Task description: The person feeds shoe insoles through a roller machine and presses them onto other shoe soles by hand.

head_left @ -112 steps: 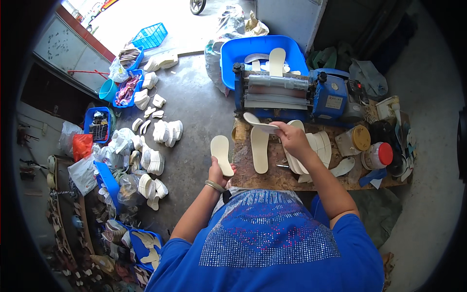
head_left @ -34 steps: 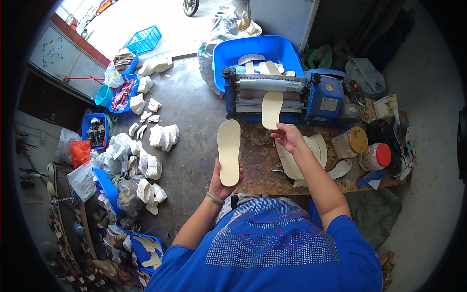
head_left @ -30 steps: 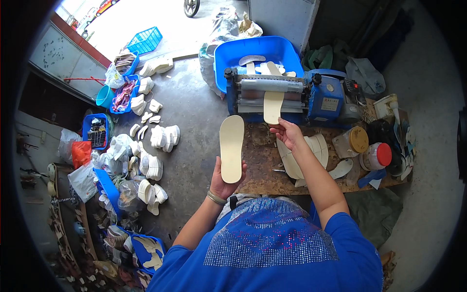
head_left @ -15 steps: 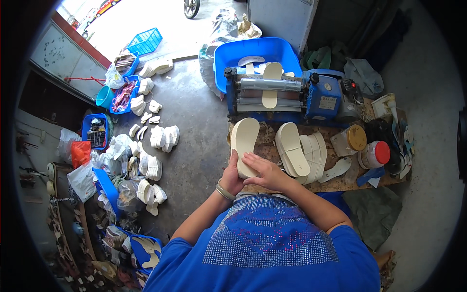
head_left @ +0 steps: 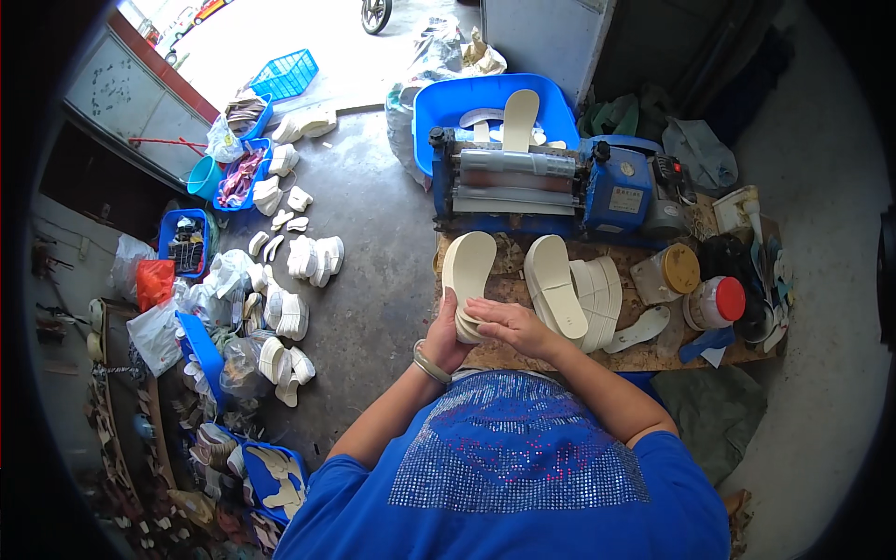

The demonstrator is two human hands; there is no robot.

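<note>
A cream shoe sole (head_left: 467, 271) stands nearly upright over the near left part of the wooden bench (head_left: 653, 353). My left hand (head_left: 446, 334) grips its lower end from below. My right hand (head_left: 509, 322) lies against the same lower end, fingers over it. A stack of cream soles (head_left: 571, 289) rests on the bench to the right of my hands. Behind them stands a blue roller machine (head_left: 541, 182), and one insole (head_left: 520, 119) sticks up behind its rollers over a blue tub (head_left: 439, 98).
Two lidded jars (head_left: 667, 273) (head_left: 714, 301) and small clutter stand at the bench's right end. Many cream soles (head_left: 294, 266) lie on the concrete floor to the left, with blue crates (head_left: 191, 245) and plastic bags. A blue basket (head_left: 287, 75) sits far back left.
The insole my right hand fed into the rollers has passed through to the tub side. My right hand came back and joined my left hand on the large sole, now held close.
</note>
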